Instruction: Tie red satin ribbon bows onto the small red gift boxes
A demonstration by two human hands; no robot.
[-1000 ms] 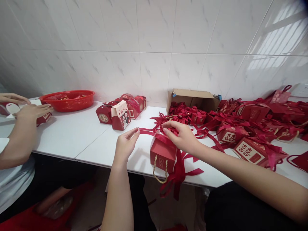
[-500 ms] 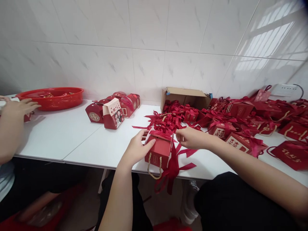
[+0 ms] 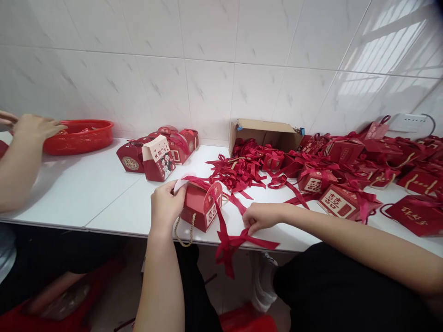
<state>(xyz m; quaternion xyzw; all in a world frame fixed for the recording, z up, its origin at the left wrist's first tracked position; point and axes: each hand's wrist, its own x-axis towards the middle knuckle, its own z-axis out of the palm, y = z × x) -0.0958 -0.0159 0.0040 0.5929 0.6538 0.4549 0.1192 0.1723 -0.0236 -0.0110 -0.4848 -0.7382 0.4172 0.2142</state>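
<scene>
A small red gift box point(image 3: 200, 206) with a rope handle stands near the front edge of the white table point(image 3: 104, 193). My left hand point(image 3: 166, 205) grips its left side, fingers curled over the box's top. A dark red ribbon point(image 3: 228, 235) runs from the box top down over the table edge. My right hand point(image 3: 263, 216) is closed in a pinch on that ribbon, just right of the box.
A heap of loose red ribbons point(image 3: 242, 168) and several finished red boxes point(image 3: 339, 200) cover the right side. An open cardboard carton point(image 3: 265, 133) stands by the wall. More boxes point(image 3: 157, 154) and a red basin point(image 3: 78, 136) lie left, where another person's hands point(image 3: 32, 127) work.
The box has shifted left and turned. My left hand moved to its left side. My right hand dropped toward the table edge, pulling the ribbon down.
</scene>
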